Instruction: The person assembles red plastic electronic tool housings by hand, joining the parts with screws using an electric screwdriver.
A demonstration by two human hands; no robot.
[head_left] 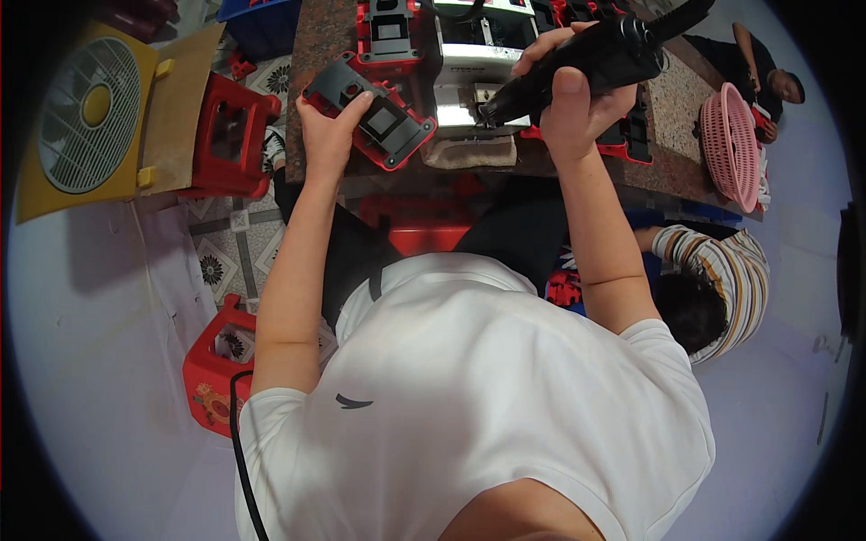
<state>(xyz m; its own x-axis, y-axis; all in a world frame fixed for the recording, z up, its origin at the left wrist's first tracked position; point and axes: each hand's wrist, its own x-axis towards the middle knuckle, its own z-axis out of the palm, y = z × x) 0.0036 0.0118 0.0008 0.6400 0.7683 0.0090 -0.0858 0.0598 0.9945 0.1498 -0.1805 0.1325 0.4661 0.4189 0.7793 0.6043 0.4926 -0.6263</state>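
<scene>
Head: left hand gripping red-black casing, upper left of centre. Right hand wrapped round black power screwdriver, tip at silver box, top centre. Looks mid-job: driver off casing, finished screws unreadable; another casing above.

Soft light casts shadows; edges bend toward black corners.

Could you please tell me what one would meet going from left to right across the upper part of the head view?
Yellow fan → red stool close beside it → hand-held black-and-red housing → hand-held black tool → pink basket.
</scene>
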